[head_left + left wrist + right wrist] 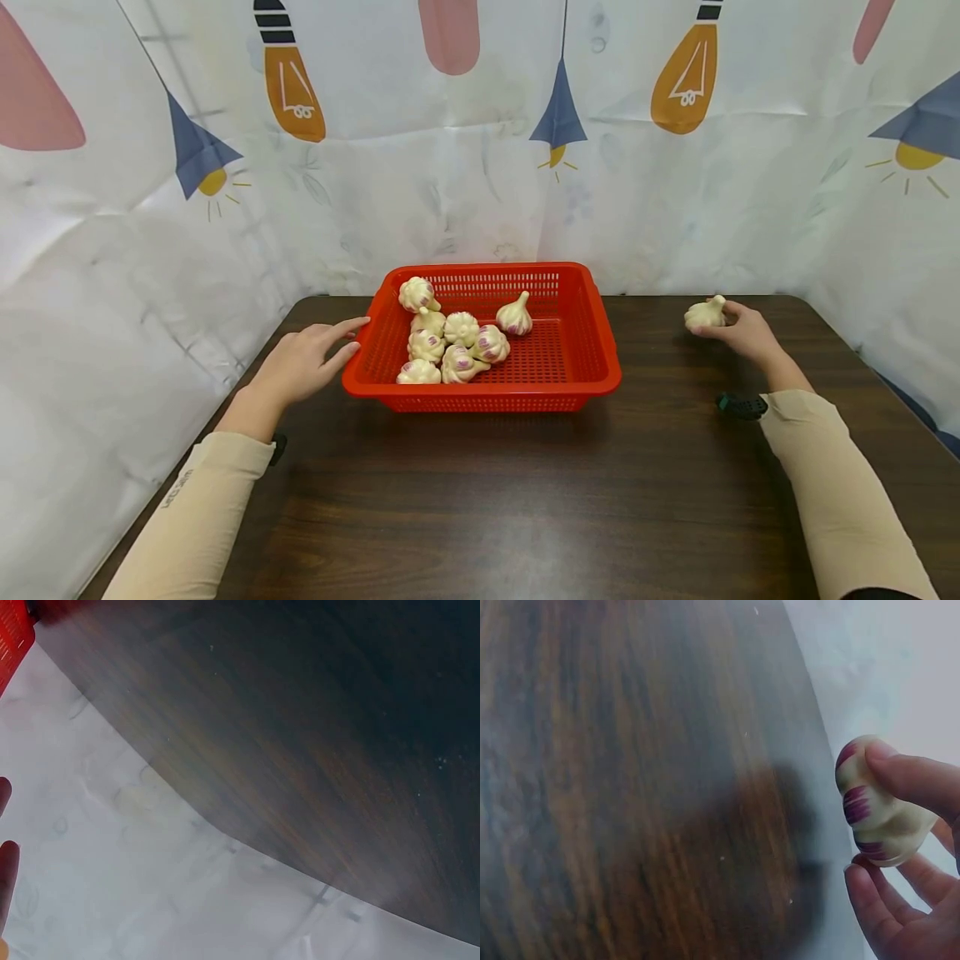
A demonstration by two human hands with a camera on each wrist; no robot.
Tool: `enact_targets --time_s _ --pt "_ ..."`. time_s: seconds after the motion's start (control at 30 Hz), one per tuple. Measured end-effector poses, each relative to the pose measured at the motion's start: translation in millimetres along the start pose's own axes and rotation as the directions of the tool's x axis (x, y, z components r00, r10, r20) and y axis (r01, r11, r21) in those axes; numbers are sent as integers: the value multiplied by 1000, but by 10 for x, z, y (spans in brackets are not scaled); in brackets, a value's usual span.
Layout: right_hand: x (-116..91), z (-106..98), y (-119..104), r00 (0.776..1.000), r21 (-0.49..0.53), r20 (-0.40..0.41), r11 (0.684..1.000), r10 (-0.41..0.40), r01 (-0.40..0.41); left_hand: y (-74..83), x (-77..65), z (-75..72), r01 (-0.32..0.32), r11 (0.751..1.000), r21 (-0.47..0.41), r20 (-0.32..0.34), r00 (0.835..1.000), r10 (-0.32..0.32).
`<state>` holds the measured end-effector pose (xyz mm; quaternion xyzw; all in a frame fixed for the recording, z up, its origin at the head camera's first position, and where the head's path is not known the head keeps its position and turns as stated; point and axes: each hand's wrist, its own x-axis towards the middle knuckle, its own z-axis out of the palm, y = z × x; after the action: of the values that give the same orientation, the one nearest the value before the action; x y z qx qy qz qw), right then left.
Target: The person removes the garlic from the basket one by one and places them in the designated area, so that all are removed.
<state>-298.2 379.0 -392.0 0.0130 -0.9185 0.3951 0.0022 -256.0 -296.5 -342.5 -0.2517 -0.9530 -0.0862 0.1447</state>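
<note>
At the far right of the table, my right hand [752, 337] pinches a garlic bulb [705, 313] between thumb and fingers. The right wrist view shows this purple-streaked bulb [877, 806] held above the table. My left hand [297, 364] is at the left side of a red plastic basket [480, 402], its fingers extended and their tips at the rim; whether they press on it I cannot tell. Several garlic bulbs [461, 329] lie bunched in the basket's left half, and a single bulb [514, 315] lies apart toward its middle. Only fingertips [7, 874] of the left hand appear in the left wrist view.
The dark wooden table [480, 492] carries the basket near its back edge. A white curtain [480, 192] printed with lamps and bulbs hangs behind the table and along both sides. Bare tabletop separates the basket from my right hand.
</note>
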Motion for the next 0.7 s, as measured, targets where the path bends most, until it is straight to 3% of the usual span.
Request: enact_targets --time_s 0.2,0.7 --pt "1 -10 42 999 5 -6 999 45 -45 -5 -3 2 1 1000 0 3 1000 -1" --pt "47 -9 79 998 17 -28 998 58 -58 8 2 -5 6 1000 -1 6 1000 -6"
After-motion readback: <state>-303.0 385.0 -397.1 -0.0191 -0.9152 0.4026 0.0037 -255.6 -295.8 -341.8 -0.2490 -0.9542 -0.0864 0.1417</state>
